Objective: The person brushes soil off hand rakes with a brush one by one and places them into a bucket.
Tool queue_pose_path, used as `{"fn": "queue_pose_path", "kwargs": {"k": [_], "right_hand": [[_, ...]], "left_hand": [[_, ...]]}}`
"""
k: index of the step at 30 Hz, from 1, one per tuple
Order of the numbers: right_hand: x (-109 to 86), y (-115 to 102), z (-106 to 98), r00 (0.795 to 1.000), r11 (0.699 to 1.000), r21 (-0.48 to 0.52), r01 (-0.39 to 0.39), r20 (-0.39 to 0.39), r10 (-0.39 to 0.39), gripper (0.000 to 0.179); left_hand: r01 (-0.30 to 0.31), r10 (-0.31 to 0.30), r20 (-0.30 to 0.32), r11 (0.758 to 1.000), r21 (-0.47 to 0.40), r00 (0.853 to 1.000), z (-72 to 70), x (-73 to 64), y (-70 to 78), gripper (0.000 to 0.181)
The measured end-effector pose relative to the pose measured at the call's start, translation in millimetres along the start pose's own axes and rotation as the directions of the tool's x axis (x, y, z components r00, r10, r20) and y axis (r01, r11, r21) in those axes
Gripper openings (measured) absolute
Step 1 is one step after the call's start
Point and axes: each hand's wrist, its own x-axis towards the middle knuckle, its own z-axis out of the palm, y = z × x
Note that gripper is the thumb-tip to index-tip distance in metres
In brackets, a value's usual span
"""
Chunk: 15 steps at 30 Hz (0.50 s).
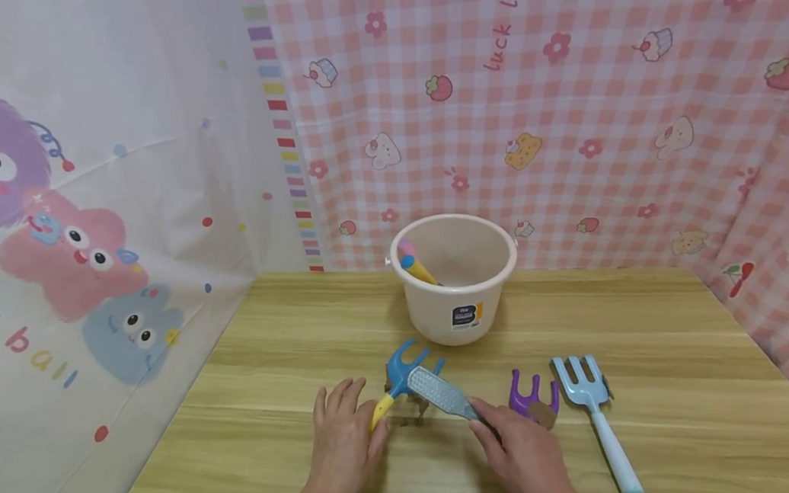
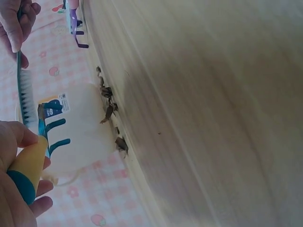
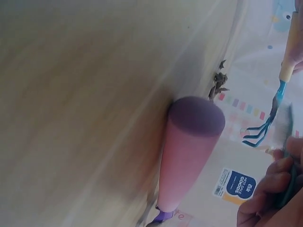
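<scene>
My left hand [image 1: 342,437] grips the yellow handle of a small garden rake [image 1: 399,370], its blue prongs raised above the table. In my right hand [image 1: 521,448] is a grey-green brush [image 1: 442,392], held by its handle. The brush head overlaps the rake head in the head view; in the left wrist view its pale bristles [image 2: 28,94] face the prongs, and whether they touch I cannot tell. Brown dry scraps [image 2: 109,106] lie on the table below the two tools.
Behind the hands stands a cream bucket [image 1: 457,318] with tool handles [image 1: 418,268] inside. To the right lie a purple rake [image 1: 525,399], with a pink handle [image 3: 189,156], and a light-blue fork [image 1: 602,423], both with brown bits by their prongs. Printed cloths hang around the wooden table [image 1: 290,322].
</scene>
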Motion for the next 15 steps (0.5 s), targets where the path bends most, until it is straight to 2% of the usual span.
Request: {"fn": "queue_pose_path", "kwargs": {"k": [7, 15], "right_hand": [[0.9, 2.4, -2.0, 0.995, 0.996, 0.0, -0.093, 0.029, 0.093, 0.034], [2.4, 6.1, -3.5, 0.995, 0.995, -0.007, -0.1, -0.006, 0.1, 0.034]], "left_hand": [[0.0, 0.0, -0.002, 0.999, -0.035, 1.0, 0.4, -1.3, -0.2, 0.018], [0.02, -0.019, 0.024, 0.999, -0.047, 1.0, -0.2, -1.4, 1.0, 0.018]]}}
